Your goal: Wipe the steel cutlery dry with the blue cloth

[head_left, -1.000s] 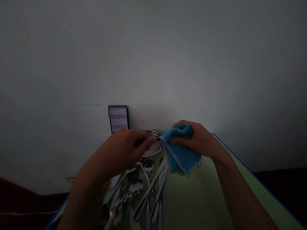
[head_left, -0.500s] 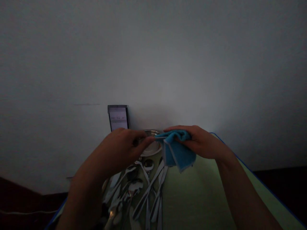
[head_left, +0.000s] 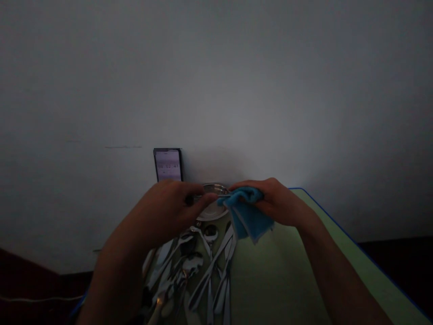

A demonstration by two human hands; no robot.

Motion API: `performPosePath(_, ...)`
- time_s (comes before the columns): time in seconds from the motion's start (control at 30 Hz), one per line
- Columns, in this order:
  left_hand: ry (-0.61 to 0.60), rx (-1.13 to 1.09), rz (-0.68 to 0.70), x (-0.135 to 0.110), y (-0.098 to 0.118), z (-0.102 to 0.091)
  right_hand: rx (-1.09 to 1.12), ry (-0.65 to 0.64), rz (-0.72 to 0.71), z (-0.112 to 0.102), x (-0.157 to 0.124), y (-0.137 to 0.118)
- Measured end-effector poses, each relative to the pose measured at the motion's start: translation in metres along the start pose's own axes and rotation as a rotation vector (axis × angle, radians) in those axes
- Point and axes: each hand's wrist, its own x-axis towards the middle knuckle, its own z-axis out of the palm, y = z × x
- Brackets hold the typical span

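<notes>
My left hand (head_left: 176,205) pinches one end of a thin metal piece of cutlery (head_left: 222,196) between thumb and fingers. Its kind cannot be made out, as its far end disappears into a blue cloth (head_left: 248,219). My right hand (head_left: 275,198) is closed on that cloth, folded round the cutlery, with a loose corner hanging down. Behind and below both hands stands a round shiny metal bowl (head_left: 213,212), partly covered by them. Several spoons and other metal cutlery (head_left: 209,275) lie in a loose heap nearer to me, below my left hand.
A phone (head_left: 168,164) showing a timer leans against the pale wall (head_left: 216,90) behind my left hand. The green table (head_left: 270,280) has a blue edge, and its far side is close to the wall. A white cable (head_left: 43,299) runs at lower left.
My right hand and the cloth have shifted slightly left along the cutlery, toward my left hand. My left hand keeps its pinch almost in place.
</notes>
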Motion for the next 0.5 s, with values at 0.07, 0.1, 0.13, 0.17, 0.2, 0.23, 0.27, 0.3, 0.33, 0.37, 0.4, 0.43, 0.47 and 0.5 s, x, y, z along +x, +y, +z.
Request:
performPosePath(0.07,0.007,-0.036,0.005,-0.002,-0.002,-0.001,0.027,0.017,0.002,0.000,-0.001,0.000)
performPosePath(0.1,0.003,-0.066,0.010,-0.003,-0.003,-0.001,0.045,0.034,0.004,0.000,-0.001,-0.001)
performPosePath(0.13,-0.003,-0.102,0.016,-0.004,-0.004,-0.001,0.062,0.060,0.008,0.000,-0.001,-0.002)
performPosePath(0.17,-0.011,-0.138,0.020,-0.004,-0.005,-0.001,0.078,0.093,0.012,0.000,-0.002,-0.002)
performPosePath(0.2,-0.016,-0.172,0.023,-0.005,-0.005,0.000,0.092,0.129,0.016,0.000,-0.002,-0.003)
performPosePath(0.23,-0.015,-0.197,0.025,-0.006,-0.005,-0.001,0.104,0.166,0.020,0.000,-0.003,-0.004)
performPosePath(0.27,-0.009,-0.215,0.026,-0.006,-0.004,-0.001,0.114,0.206,0.023,0.001,-0.003,-0.005)
performPosePath(0.3,0.001,-0.229,0.025,-0.006,-0.004,-0.002,0.122,0.250,0.025,0.002,-0.003,-0.005)
performPosePath(0.33,0.008,-0.242,0.026,-0.006,-0.003,-0.003,0.129,0.299,0.024,0.002,-0.003,-0.006)
performPosePath(0.37,0.014,-0.256,0.027,-0.006,-0.001,-0.004,0.135,0.350,0.025,0.003,-0.002,-0.006)
performPosePath(0.4,0.021,-0.274,0.025,-0.006,0.000,-0.004,0.143,0.403,0.031,0.003,-0.002,-0.006)
performPosePath(0.43,0.027,-0.298,0.021,-0.006,0.002,-0.005,0.156,0.451,0.042,0.004,-0.001,-0.005)
performPosePath(0.47,0.030,-0.325,0.018,-0.006,0.004,-0.005,0.176,0.499,0.055,0.004,-0.001,-0.004)
performPosePath(0.5,0.025,-0.357,0.020,-0.006,0.006,-0.005,0.203,0.548,0.074,0.005,0.000,-0.003)
